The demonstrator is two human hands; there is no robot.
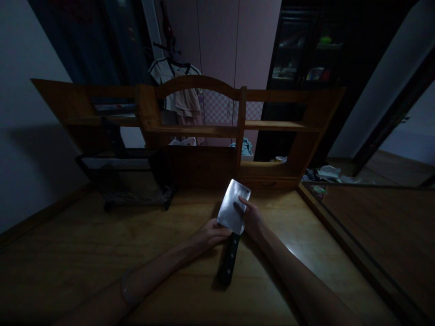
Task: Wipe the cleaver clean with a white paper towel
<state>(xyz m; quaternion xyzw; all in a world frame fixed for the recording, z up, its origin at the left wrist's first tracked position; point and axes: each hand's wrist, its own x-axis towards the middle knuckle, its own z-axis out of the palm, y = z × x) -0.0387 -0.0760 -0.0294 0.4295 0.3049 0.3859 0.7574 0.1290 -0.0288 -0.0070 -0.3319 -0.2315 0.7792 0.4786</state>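
Observation:
A cleaver with a broad shiny blade is held above the tabletop, its black riveted handle pointing toward me. My right hand grips the blade by its right edge, with the thumb lying on the flat face. At the blade's lower left corner, close to the handle, my left hand is closed on it, partly hidden behind the metal. Neither hand is on the handle.
On the left of the wooden table stands a black rack with another dark-handled knife upright in it. A wooden shelf unit spans the back. Clothes hang behind it. The room is dim.

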